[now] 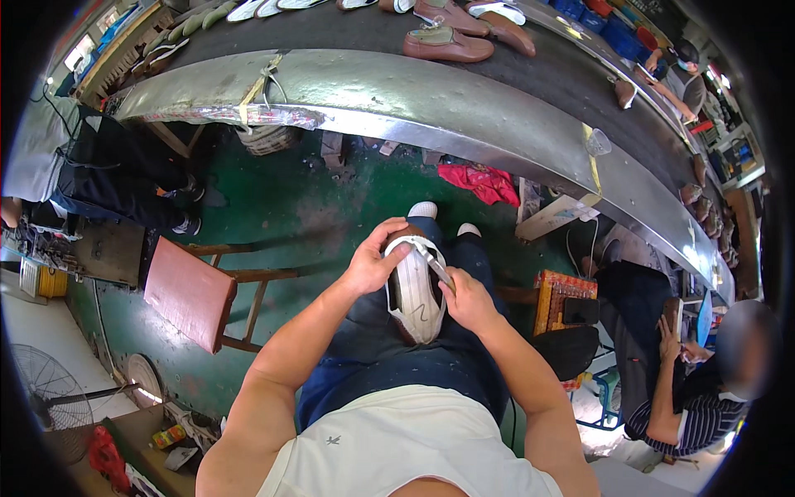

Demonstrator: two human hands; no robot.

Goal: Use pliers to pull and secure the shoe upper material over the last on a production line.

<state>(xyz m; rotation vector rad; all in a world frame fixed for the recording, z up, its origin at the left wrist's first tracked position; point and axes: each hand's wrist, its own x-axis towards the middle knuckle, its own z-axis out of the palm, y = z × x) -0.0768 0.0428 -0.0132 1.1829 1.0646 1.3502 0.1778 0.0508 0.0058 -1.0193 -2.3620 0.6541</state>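
Where shoes [447, 43] ride: belt [397, 37]; green floor [281, 199]

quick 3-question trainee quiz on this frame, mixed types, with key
1. True or false: the left hand steadies the brown shoe that lies sole-up on the person's lap.
2. What does the right hand hold against the shoe's white sole?
A. a slim metal tool
B. a paint roller
C. a spray can
3. Fill in: just beyond the person's feet, under the edge of the metal conveyor, a ___ cloth lies on the green floor.

Key: 1 true; 2 A; 3 red
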